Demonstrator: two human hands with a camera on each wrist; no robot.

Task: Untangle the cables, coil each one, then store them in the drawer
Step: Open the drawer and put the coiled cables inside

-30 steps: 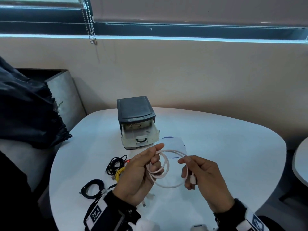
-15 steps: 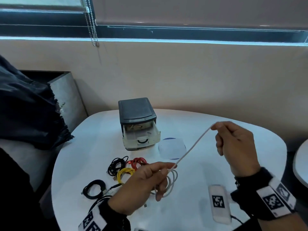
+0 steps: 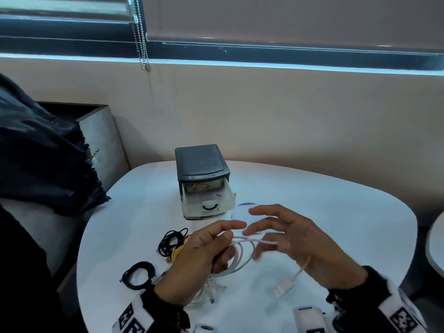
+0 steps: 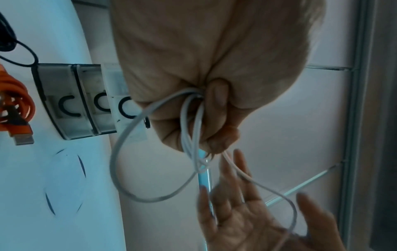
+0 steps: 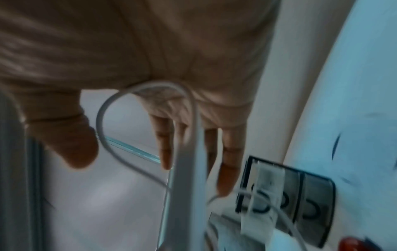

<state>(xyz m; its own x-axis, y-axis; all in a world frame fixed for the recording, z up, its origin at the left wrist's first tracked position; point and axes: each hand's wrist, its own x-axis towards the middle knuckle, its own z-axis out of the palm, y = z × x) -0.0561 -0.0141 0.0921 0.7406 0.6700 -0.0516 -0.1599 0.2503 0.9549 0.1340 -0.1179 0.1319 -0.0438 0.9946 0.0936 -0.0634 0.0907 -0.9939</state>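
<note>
White round table under a blinded window; left hand pinches white cable loops, right hand spread, cable draped across its palm

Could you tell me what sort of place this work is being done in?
Probably an office or meeting room: a rounded white table against a plain wall, a window with a roller blind and bead chain, and a small desktop drawer unit.

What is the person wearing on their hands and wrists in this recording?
Both hands are bare: left hand, right hand. Each forearm has a black sleeve and a white wristband printed with black square-patterned markers. No rings or gloves are visible.
</note>
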